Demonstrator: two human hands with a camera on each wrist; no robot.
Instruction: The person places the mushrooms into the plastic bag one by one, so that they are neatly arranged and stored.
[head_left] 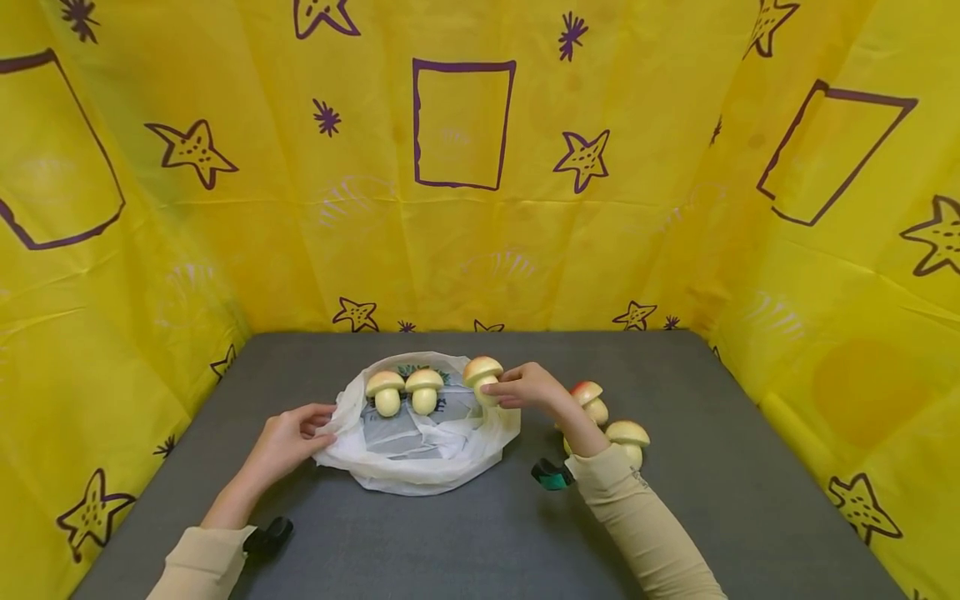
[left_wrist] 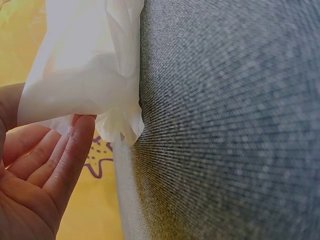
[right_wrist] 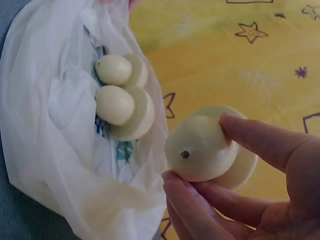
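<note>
On gray table (head_left: 360,542), R hand (head_left: 534,388) pinching 1 mushroom (head_left: 482,370), L hand (head_left: 288,435) gripping white bag (head_left: 431,477) w/ 2 mushrooms (head_left: 424,392), print (right_wrist: 124,152) illegible

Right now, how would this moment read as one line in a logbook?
left hand: holds white bag's edge | right hand: pinches one mushroom | in bag: two mushrooms | beside bag: more mushrooms

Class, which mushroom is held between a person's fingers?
In the head view, the mushroom at the right side of the white bag, pinched by the right hand. The pair inside the bag and the others on the grey table are not held.
</note>
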